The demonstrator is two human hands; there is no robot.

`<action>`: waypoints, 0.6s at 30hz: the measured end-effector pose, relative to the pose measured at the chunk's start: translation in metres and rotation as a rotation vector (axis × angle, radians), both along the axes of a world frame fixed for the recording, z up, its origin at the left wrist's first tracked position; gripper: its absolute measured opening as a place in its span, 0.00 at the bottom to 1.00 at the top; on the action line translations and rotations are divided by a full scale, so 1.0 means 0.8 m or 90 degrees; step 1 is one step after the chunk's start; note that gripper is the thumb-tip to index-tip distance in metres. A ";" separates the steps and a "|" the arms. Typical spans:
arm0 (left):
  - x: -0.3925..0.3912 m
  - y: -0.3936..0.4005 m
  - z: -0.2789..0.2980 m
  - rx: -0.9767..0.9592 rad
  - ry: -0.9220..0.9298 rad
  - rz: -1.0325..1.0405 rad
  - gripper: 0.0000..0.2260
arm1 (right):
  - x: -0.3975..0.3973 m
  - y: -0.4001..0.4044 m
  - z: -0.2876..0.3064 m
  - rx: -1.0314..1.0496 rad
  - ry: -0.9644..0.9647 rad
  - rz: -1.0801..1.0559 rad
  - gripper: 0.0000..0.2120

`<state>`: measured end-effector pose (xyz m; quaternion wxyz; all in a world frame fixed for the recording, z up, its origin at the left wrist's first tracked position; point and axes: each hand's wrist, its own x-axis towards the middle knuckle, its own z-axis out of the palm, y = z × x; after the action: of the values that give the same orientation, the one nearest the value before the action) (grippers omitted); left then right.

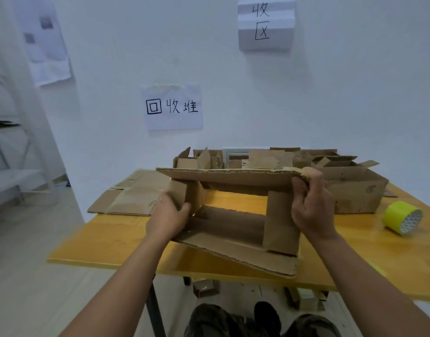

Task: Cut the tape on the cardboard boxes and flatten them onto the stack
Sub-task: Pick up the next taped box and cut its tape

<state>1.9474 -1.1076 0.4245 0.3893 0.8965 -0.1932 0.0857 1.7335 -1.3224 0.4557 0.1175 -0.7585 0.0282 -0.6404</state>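
Head view: yellow wooden tabletop (116, 237) against a white wall bearing a handwritten paper sign (172, 107); pale floor at left. At the table's far left lie flattened brown cardboard sheets (128, 195) (the stack). Several open brown cardboard boxes (350, 188) stand along the far edge, their contents indistinct. A yellow-green tape roll (401, 217) lies on its side at right. At centre, an opened brown corrugated cardboard box (233, 215) is held over the table, both ends open. Left hand (167, 215) grips its left wall; right hand (311, 205) clasps its upper right corner, fingers curled.
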 end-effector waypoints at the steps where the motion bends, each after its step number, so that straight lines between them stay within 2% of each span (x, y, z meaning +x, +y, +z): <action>1: -0.003 0.001 -0.004 -0.024 -0.005 0.008 0.21 | 0.004 -0.004 -0.008 -0.001 0.022 -0.008 0.17; 3: -0.012 0.002 -0.016 -0.085 -0.012 0.011 0.13 | 0.007 -0.015 -0.027 0.059 0.077 -0.027 0.18; 5: -0.021 0.004 -0.032 -0.133 -0.026 0.006 0.07 | 0.006 -0.024 -0.049 0.178 0.139 -0.056 0.21; 8: -0.033 0.006 -0.047 -0.204 -0.028 -0.015 0.07 | 0.000 -0.026 -0.078 0.333 0.252 -0.062 0.28; 10: -0.042 0.005 -0.055 -0.256 -0.011 -0.036 0.09 | -0.001 -0.018 -0.086 0.402 0.303 -0.047 0.39; 12: -0.050 0.006 -0.064 -0.302 0.007 -0.045 0.11 | 0.002 -0.008 -0.088 0.431 0.315 -0.076 0.50; 14: -0.053 0.007 -0.075 -0.332 0.031 -0.043 0.11 | 0.006 -0.003 -0.089 0.443 0.301 -0.113 0.55; 18: -0.055 0.009 -0.086 -0.365 0.059 -0.052 0.09 | 0.009 -0.005 -0.098 0.450 0.297 -0.148 0.55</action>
<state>1.9032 -1.1001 0.3558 0.6383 0.7445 -0.1788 0.0797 1.7407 -1.3266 0.3772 0.2871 -0.7879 0.3566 -0.4118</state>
